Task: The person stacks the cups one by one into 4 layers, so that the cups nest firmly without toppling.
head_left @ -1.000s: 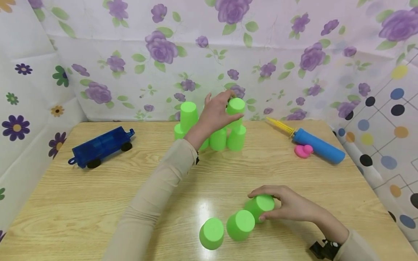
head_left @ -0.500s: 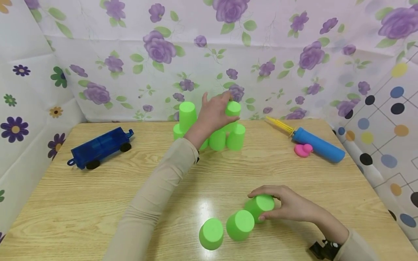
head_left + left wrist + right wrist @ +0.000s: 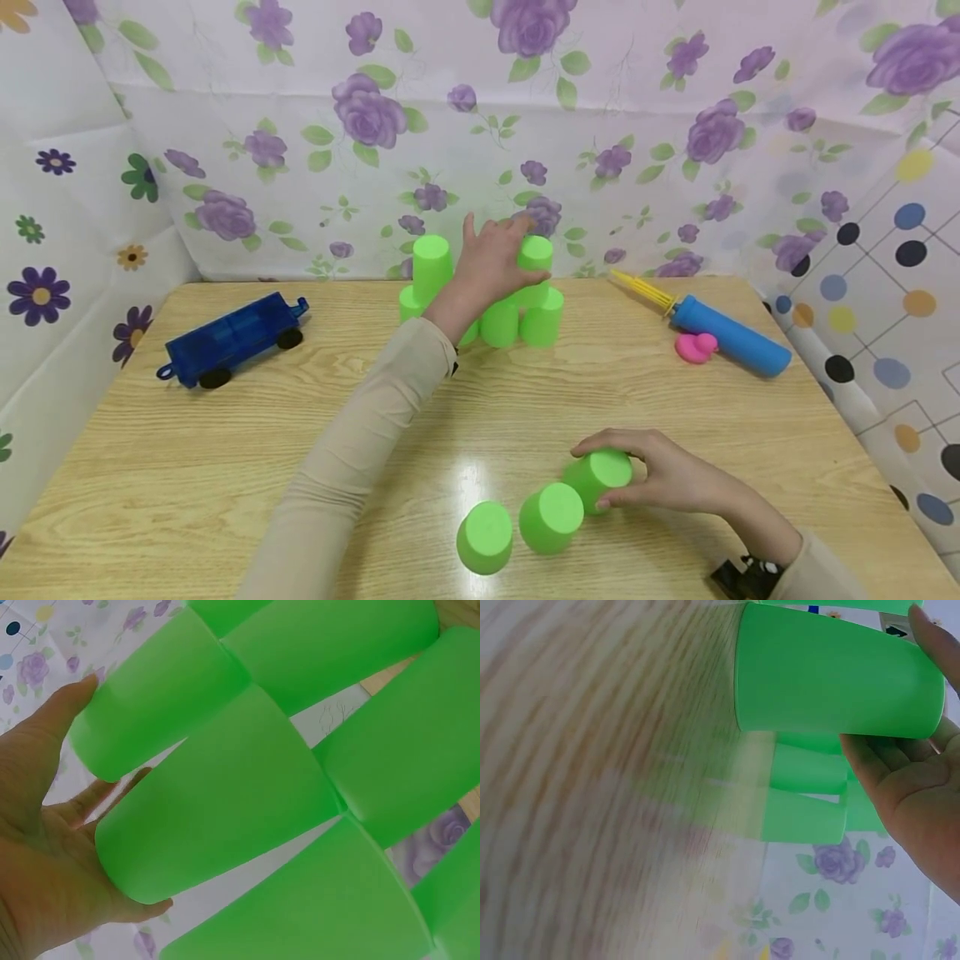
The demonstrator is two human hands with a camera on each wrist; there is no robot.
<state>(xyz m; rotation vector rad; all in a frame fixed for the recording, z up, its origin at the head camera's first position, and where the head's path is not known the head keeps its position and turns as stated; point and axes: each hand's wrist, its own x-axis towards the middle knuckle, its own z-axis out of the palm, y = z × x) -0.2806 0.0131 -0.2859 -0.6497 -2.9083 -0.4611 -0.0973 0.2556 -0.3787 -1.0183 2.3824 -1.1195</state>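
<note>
My left hand is at the far group of upside-down green cups, holding the upper right cup between thumb and fingers. That cup rests on the lower row, where a lower cup shows. In the left wrist view, the thumb lies on the held cup, and fingers reach behind it and the adjacent middle cup. Nearer me, my right hand grips another upside-down green cup standing on the table. Two more cups stand to its left, one close by and one farther out.
A blue toy trailer with black wheels sits at the table's left. At the right lie a blue pump with a yellow handle and a pink toy duck. Flowered cloth hangs behind the wooden table.
Over the first half second my left hand lowered the upper right cup slightly and shifted it left onto the lower row. Since then it has barely moved. The right hand stays on its cup.
</note>
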